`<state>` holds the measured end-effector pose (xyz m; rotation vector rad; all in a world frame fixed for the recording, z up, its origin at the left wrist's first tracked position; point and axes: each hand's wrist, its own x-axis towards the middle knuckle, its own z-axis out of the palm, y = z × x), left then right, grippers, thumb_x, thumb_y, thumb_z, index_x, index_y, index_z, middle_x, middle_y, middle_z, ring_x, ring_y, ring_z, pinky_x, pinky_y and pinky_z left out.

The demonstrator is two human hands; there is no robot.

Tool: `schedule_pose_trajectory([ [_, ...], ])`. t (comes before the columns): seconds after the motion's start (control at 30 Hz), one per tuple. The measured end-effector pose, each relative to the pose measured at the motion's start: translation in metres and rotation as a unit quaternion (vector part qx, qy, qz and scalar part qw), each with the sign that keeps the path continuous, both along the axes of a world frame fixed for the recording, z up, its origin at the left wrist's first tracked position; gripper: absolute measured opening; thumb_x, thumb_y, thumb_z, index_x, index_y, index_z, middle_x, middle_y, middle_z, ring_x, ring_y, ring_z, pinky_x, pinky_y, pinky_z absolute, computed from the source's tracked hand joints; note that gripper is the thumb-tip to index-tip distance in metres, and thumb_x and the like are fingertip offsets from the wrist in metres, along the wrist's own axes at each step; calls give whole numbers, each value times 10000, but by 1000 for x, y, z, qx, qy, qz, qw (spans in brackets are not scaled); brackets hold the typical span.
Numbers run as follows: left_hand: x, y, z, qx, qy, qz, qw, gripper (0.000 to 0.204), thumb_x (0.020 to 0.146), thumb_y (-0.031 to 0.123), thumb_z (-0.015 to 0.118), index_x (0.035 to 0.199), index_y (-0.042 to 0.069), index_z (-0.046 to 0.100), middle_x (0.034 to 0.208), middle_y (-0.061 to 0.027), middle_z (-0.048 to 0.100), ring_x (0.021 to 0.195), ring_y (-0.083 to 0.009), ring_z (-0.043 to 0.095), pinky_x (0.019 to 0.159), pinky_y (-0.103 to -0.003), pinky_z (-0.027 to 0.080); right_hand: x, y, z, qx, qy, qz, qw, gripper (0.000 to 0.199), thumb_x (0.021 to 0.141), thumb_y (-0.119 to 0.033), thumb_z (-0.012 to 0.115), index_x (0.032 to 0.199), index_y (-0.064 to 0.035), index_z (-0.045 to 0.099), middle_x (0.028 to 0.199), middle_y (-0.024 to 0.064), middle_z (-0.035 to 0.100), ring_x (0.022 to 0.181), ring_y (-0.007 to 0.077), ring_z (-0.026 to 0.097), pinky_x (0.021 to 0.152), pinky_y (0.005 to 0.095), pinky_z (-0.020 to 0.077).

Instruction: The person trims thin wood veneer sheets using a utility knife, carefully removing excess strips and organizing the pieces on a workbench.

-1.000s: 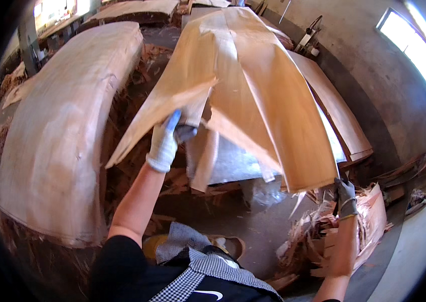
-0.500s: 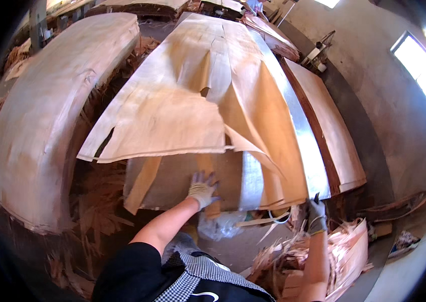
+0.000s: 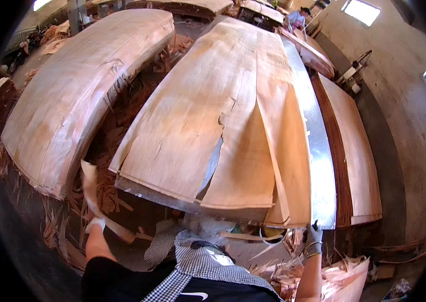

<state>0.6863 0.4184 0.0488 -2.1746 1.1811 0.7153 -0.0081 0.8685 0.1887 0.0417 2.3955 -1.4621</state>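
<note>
On the silvery metal table (image 3: 323,194), I have a split veneer sheet (image 3: 182,136) lying spread; my left hand (image 3: 95,224), blurred, is against a curled veneer strip (image 3: 90,183), my right hand (image 3: 314,236) is at the sheet's front right corner, and I cannot tell whether either grips

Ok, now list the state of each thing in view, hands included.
Wood sheet: split open at its near edge, rumpled toward the right.
Wood strip: loose from the sheet, curved, blurred.
Metal table: partly covered.
Left stack: piled, ragged along its right side.
Right stack: piled, layered side showing.
Wood scraps: broken, heaped.
Left hand: at the strip, grip unclear.
Right hand: at the sheet's near right corner, grip unclear.
</note>
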Motion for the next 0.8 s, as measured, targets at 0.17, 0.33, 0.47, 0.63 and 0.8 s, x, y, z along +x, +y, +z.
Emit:
schedule_pose_trajectory([
  [0.17, -62, 87, 17, -182, 0, 23, 983, 673, 846, 459, 524, 1398, 120, 343, 1440, -148, 364, 1290, -342, 390, 1034, -486, 333, -41, 35, -54, 93, 117, 38, 988, 176, 824, -173, 642, 779, -16, 576, 567, 72, 574, 436, 172, 537, 415, 327, 433],
  [0.33, -205, 81, 46, -432, 130, -278, 848, 647, 779, 331, 626, 1329, 65, 415, 1419, -190, 358, 1300, -392, 321, 1069, -507, 247, -12, 45, -62, 247, 331, 81, 907, 258, 781, -240, 673, 735, 2, 595, 619, 123, 603, 534, 208, 559, 537, 369, 438],
  [0.47, -250, 64, 32, -423, 181, -354, 814, 685, 797, 351, 609, 1386, 99, 370, 1474, -161, 288, 1354, -371, 255, 1098, -535, 175, 11, 69, -46, 101, 220, 66, 968, 213, 773, -173, 706, 729, 5, 599, 583, 39, 567, 525, 114, 494, 496, 301, 407],
  [0.63, -301, 76, 2, -323, 163, -435, 825, 781, 799, 492, 576, 1421, 100, 313, 1504, -175, 214, 1388, -378, 160, 1111, -556, 77, -33, 95, -78, -13, 145, 9, 989, 152, 744, -83, 728, 699, -6, 604, 596, -3, 569, 512, 78, 473, 481, 243, 385],
  [0.8, -330, 35, -2, -363, 165, -431, 810, 771, 806, 507, 570, 1415, 104, 326, 1502, -173, 220, 1386, -371, 167, 1114, -555, 69, -61, 30, -71, -103, 98, 0, 990, 148, 774, -107, 714, 698, -30, 614, 548, 21, 557, 387, 100, 461, 363, 262, 345],
])
